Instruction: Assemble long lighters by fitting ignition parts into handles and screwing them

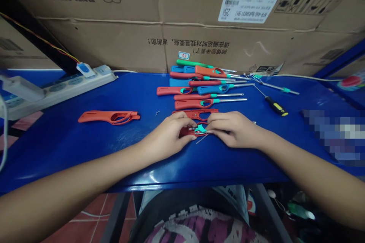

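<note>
Near the table's middle, my left hand (179,131) is closed round the left part of a red lighter shell half (185,132). A teal trigger piece (200,128) sits in that shell, and the fingers of my right hand (228,128) pinch at its right edge. Just beyond my hands lies another red shell half (203,114). A thin metal rod (202,139) rests below the held shell. Part of the shell is hidden by my fingers.
Several assembled lighters (196,104) lie behind my hands. A screwdriver (276,106) is at the right, an orange-red casing (108,117) at the left. A power strip (68,85) stands back left. A cardboard box (122,49) rises behind the blue table (122,171).
</note>
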Motion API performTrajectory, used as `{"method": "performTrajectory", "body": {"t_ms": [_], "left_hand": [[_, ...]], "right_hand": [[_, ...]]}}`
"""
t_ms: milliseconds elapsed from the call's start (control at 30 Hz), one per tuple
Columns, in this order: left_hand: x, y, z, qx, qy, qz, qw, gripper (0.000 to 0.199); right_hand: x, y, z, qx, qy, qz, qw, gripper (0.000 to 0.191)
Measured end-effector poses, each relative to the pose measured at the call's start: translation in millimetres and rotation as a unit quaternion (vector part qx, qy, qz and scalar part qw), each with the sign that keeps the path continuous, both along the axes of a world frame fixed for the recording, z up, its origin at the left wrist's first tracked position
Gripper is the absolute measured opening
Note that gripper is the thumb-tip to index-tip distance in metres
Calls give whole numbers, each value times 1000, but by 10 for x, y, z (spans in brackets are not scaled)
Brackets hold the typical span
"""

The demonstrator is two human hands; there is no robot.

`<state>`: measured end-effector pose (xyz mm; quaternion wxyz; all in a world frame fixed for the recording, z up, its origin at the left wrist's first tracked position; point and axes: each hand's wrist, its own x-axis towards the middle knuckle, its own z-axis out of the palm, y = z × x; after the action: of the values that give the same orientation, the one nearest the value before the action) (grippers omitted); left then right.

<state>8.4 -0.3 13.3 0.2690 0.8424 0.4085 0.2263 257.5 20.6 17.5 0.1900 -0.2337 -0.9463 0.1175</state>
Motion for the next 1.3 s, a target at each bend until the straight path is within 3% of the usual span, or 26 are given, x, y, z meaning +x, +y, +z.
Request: {"method": "performTrajectory", "body": {"t_ms": [200, 700, 833, 1033, 1133, 1300], "left_hand": [[-10, -38, 13, 34, 36, -6, 999, 22], [-3, -78, 40, 70, 33, -15, 997, 23], [10, -97, 44, 68, 44, -20, 997, 19], [27, -152, -6, 99, 78, -38, 991, 33], [23, -180, -46, 155, 144, -58, 976, 34], [8, -206, -65, 215, 227, -70, 947, 40]], "right_hand": [[-3, -19, 39, 16, -28, -7, 999, 23], [-1, -79, 64, 202, -140, 7, 969, 26], [3, -82, 76, 187, -141, 6, 972, 24], [-8, -84, 72, 175, -161, 13, 971, 25], [-19, -102, 76, 187, -175, 24, 966, 25], [-13, -134, 111, 129, -120, -38, 984, 22]]}}
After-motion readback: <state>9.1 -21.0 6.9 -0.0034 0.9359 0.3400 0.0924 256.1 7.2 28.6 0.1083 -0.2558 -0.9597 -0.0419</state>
